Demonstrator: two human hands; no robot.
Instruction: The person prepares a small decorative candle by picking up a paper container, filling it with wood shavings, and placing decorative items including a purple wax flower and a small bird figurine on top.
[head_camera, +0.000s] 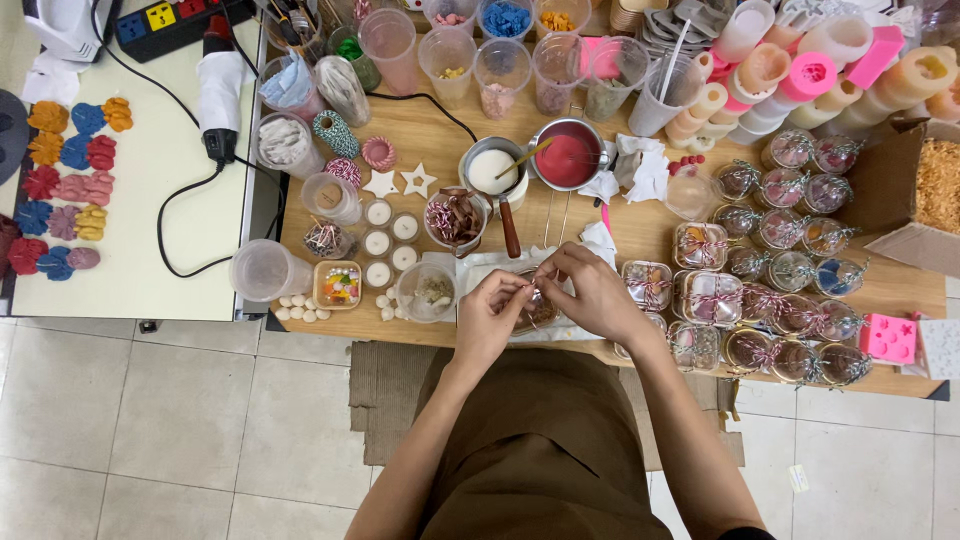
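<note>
Now both hands (545, 300) pinching twine (527, 291), strand running left-right, over jar (535, 312)

A small round clear jar (535, 308) sits low in the middle of the frame, near the desk's front edge, largely covered, with red-and-white twine (528, 292) stretched above it.

Candle-making craft workshop: silicone moulds (800, 60), wax pots (567, 155) (red, white), packed jars (790, 270)
</note>
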